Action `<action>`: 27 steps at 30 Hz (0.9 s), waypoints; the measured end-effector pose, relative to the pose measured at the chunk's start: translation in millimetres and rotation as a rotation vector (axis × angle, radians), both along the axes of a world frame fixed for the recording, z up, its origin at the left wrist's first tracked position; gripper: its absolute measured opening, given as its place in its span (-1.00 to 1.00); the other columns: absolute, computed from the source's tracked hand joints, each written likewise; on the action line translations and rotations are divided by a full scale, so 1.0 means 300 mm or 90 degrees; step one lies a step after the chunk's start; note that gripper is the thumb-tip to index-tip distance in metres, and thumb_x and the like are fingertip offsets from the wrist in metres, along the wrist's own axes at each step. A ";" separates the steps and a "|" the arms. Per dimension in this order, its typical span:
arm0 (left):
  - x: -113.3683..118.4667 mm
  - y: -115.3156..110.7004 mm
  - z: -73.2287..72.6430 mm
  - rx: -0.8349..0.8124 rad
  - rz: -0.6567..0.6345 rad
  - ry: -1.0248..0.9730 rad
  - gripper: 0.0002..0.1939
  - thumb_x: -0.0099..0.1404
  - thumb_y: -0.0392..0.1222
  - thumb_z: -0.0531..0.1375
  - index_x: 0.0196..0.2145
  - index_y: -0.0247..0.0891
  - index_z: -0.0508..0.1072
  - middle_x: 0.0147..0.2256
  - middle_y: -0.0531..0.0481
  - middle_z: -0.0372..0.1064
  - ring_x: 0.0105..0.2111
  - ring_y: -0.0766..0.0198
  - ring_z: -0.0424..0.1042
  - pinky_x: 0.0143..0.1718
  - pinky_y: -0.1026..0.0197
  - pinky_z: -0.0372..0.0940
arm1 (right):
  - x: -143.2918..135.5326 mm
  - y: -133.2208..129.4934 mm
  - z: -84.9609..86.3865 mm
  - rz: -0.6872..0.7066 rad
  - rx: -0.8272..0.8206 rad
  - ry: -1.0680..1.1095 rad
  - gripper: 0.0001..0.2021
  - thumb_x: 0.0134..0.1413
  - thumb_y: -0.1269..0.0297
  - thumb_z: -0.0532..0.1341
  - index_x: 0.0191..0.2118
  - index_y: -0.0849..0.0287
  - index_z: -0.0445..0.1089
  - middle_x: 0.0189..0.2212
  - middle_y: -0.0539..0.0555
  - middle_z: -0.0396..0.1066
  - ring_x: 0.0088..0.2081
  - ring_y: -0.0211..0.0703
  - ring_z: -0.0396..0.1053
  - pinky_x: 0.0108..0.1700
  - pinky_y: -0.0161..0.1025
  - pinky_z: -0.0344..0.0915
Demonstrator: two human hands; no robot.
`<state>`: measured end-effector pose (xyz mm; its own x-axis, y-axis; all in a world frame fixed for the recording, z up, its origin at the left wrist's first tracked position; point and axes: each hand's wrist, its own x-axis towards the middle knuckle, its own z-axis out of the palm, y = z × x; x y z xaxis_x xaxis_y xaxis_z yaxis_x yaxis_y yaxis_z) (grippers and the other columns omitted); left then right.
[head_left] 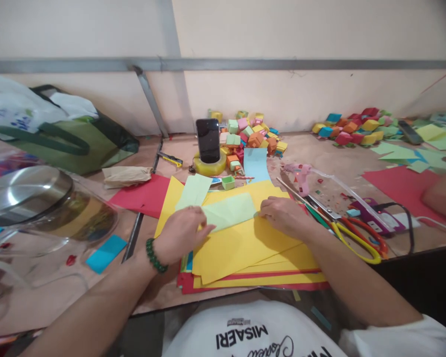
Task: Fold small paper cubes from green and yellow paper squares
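Note:
A creased light green strip of paper (229, 212) lies across a stack of yellow sheets (230, 255), with red sheets showing underneath. My left hand (182, 230), wearing a dark green bead bracelet, is at the strip's left end, fingers curled and thumb along its lower edge. At the right end, my right hand (284, 215) pinches the strip's edge, its fingertips bent and close together. Just behind my left hand is another light green piece of paper (194, 191). A small green paper box (228, 183) stands behind the strip.
Scissors (353, 243), a pink glue gun (303, 178) and a purple power strip (382, 220) lie to the right. A phone (208, 141) stands upright before heaped paper boxes (258, 131). A lidded glass jug (85, 208) stands left. Another person's arm (444, 196) rests far right.

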<state>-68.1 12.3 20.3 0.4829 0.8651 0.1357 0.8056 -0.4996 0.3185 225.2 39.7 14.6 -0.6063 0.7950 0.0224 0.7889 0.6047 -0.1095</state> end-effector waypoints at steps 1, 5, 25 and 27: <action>-0.001 0.022 -0.016 0.009 0.043 0.001 -0.73 0.23 -0.01 0.21 -0.25 -0.27 0.48 -0.26 -0.13 0.40 -0.24 0.08 0.38 -0.19 0.07 0.25 | -0.006 -0.001 0.006 -0.010 -0.009 -0.001 -0.72 0.01 0.62 0.10 -0.45 0.18 0.50 -0.41 0.08 0.51 -0.32 -0.20 0.41 -0.43 -0.32 0.09; 0.016 0.067 -0.053 -0.087 0.135 -0.077 -0.38 0.08 -0.04 0.32 0.07 -0.32 0.34 -0.20 -0.12 0.39 -0.18 0.04 0.38 -0.14 0.05 0.28 | -0.034 -0.004 0.027 -0.059 -0.052 -0.024 -0.72 0.05 0.61 0.06 -0.42 0.22 0.49 -0.37 0.10 0.51 -0.26 -0.19 0.42 -0.33 -0.33 0.17; 0.124 -0.114 0.027 0.277 -0.217 0.072 -0.67 0.16 -0.18 0.16 -0.09 -0.25 0.42 -0.28 -0.09 0.48 -0.24 0.10 0.38 -0.11 -0.01 0.15 | -0.089 -0.048 -0.022 0.257 0.347 0.285 -0.71 0.08 0.64 0.02 -0.38 0.13 0.38 -0.49 0.00 0.44 -0.40 -0.25 0.33 -0.21 -0.24 0.31; 0.102 -0.087 0.035 0.232 -0.215 0.063 -0.57 0.09 -0.20 0.19 -0.04 -0.22 0.40 -0.16 -0.10 0.48 -0.10 0.03 0.36 0.05 -0.10 0.06 | -0.069 -0.035 -0.035 0.250 0.293 0.345 -0.71 0.06 0.64 0.02 -0.36 0.15 0.39 -0.41 0.05 0.49 -0.36 -0.25 0.37 -0.27 -0.28 0.34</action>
